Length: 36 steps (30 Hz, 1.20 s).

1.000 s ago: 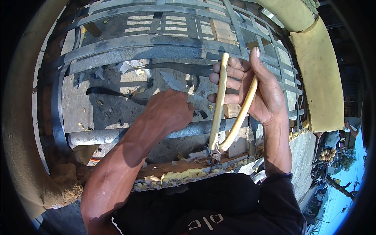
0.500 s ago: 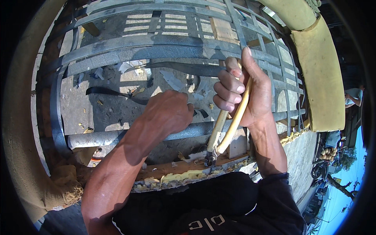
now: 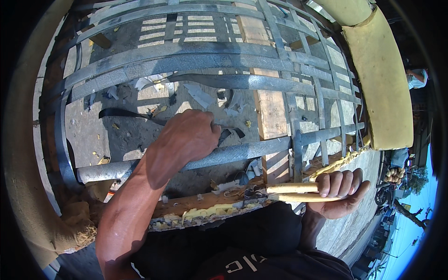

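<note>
My right hand (image 3: 343, 191) is wrapped round the two yellow handles of a pair of pincers (image 3: 294, 192). The handles lie nearly level, and the metal jaws rest at the near wooden rail (image 3: 200, 201) of a furniture frame. That rail carries ragged yellow foam and torn scraps along its edge. My left hand (image 3: 193, 133) is closed in a fist just beyond the nearest grey webbing strap (image 3: 247, 151). A loose black strip (image 3: 123, 112) runs toward that fist and shows again past it; the fingers' inner side is hidden, so any grip on it cannot be made out.
Crossed grey webbing straps (image 3: 186, 49) span the frame. A padded tan arm (image 3: 35, 154) stands at the left, a yellow foam-covered one (image 3: 380, 86) at the right. Scraps litter the concrete below, beside a wooden slat (image 3: 270, 109). Another person (image 3: 416, 78) is at the far right.
My right hand has swung the pincer handles from upright down to the right, with the jaws staying at the rail. My left fist has shifted slightly left in the picture.
</note>
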Available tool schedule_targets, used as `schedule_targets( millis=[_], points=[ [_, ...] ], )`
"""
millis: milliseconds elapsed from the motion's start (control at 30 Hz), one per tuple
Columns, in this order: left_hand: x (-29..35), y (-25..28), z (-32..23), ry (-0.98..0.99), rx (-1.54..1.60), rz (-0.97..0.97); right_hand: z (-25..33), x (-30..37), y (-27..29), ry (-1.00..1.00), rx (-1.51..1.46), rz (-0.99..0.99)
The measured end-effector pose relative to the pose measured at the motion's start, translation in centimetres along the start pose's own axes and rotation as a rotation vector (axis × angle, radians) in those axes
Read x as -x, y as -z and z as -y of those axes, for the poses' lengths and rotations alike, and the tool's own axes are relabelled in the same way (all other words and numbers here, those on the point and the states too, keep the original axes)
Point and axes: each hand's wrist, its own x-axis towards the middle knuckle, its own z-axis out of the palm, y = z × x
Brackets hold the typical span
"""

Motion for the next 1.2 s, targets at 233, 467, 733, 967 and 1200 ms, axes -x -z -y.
schedule_targets(
  millis=[233, 467, 733, 967, 1200],
  points=[
    [-0.3, 0.0, -0.5, -0.006, 0.004, 0.022, -4.0, -7.5, -3.3, -0.116, 0.136, -0.233],
    [-0.3, 0.4, 0.3, 0.038, 0.005, 0.045, -10.3, -13.0, -7.1, -0.803, 0.48, 0.016],
    [-1.3, 0.3, 0.4, 0.04, -0.043, 0.135, -12.2, -15.3, -6.7, -1.105, 0.867, 0.182],
    [-0.4, 1.2, 0.4, 0.036, -0.055, 0.117, -13.7, -14.0, -8.6, -0.968, 1.119, -0.019],
    [1.6, 1.2, 0.5, -0.033, 0.001, -0.005, -13.7, -13.3, -9.7, -0.78, 1.554, 0.147]
  ],
)
